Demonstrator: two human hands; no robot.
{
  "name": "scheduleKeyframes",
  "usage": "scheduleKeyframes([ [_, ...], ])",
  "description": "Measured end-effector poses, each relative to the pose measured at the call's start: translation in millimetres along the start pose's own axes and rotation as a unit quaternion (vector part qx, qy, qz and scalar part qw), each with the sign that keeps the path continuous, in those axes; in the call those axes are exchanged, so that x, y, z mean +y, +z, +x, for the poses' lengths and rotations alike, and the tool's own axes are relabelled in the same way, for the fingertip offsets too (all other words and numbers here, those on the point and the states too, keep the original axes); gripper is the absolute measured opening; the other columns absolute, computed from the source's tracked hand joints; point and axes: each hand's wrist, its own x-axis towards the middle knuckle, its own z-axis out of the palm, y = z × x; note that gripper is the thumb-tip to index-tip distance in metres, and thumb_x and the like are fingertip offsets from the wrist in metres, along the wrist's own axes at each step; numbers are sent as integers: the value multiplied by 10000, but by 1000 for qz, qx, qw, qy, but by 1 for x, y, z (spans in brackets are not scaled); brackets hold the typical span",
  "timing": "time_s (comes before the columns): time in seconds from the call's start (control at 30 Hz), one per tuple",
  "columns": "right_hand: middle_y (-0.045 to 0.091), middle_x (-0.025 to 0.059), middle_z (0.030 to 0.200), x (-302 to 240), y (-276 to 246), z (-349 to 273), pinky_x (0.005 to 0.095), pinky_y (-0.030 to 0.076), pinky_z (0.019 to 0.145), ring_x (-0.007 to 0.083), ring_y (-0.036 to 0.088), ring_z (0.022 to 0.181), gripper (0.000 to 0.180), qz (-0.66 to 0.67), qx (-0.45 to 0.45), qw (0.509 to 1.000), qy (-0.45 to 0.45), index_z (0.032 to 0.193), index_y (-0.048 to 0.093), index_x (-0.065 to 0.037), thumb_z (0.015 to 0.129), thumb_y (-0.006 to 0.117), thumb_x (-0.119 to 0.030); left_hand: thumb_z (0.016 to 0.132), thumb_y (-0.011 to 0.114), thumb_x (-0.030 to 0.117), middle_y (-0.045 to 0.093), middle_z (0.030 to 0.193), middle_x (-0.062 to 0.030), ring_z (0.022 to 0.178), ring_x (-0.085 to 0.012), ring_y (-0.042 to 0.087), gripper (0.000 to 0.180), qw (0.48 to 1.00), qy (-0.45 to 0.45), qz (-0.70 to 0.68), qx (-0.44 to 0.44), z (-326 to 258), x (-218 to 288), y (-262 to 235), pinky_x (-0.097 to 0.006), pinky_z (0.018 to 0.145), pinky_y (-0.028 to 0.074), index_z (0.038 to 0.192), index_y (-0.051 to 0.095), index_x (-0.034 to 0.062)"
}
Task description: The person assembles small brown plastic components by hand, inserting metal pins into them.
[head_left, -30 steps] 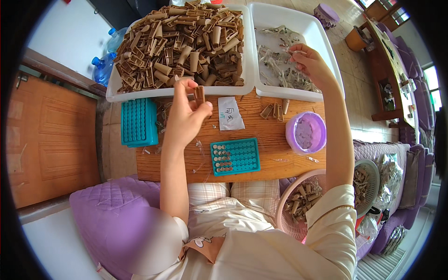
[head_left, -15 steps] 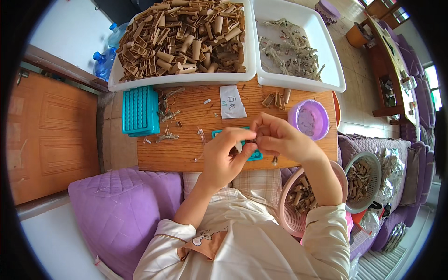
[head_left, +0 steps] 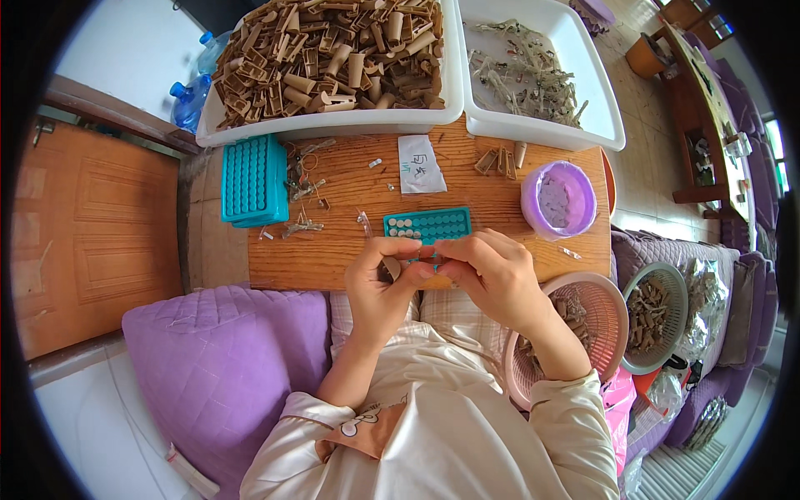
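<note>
My left hand (head_left: 375,279) is closed around a brown half-round plastic casing (head_left: 388,268), part of which shows between its fingers. Fingertip to fingertip with it, my right hand (head_left: 504,279) pinches at the same spot, over the table's near edge. Whatever small part lies between the fingertips is mostly hidden. Just beyond the hands rests a teal tray (head_left: 442,225) with rows of round pockets. Several small white round pieces (head_left: 403,223) sit in its left end.
White tubs of brown casings (head_left: 333,71) and tangled clear wired parts (head_left: 529,75) line the table's far side. Stacked teal trays (head_left: 254,179) stand left, a purple tub (head_left: 558,200) right. A pink basket (head_left: 612,321) sits by my right arm; a paper slip (head_left: 421,165) lies mid-table.
Both hands have moved down toward me, and the right has lowered beside the left. More of the teal tray and its white pieces shows now. The whole view has shifted slightly.
</note>
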Motion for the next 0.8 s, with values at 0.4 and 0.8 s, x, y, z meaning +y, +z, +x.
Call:
scheduleKeyframes([
  [0.4, 601, 86, 733, -21, 10, -17, 228, 462, 604, 139, 583, 661, 206, 162, 72, 969, 172, 852, 569, 21, 666, 641, 72, 770, 598, 7, 497, 1165, -123, 1075, -240, 493, 453, 953, -129, -275, -15, -16, 0, -2, -322, 853, 447, 1178, 400, 20],
  [0.8, 613, 75, 717, -30, 23, -27, 200, 425, 463, 70, 543, 545, 104, 281, 107, 938, 171, 791, 574, 13, 710, 637, 35, 658, 669, -75, 498, 1163, -157, 926, -216, 580, 523, 959, -8, -264, -97, -23, -1, -12, -273, 720, 522, 1132, 457, -13],
])
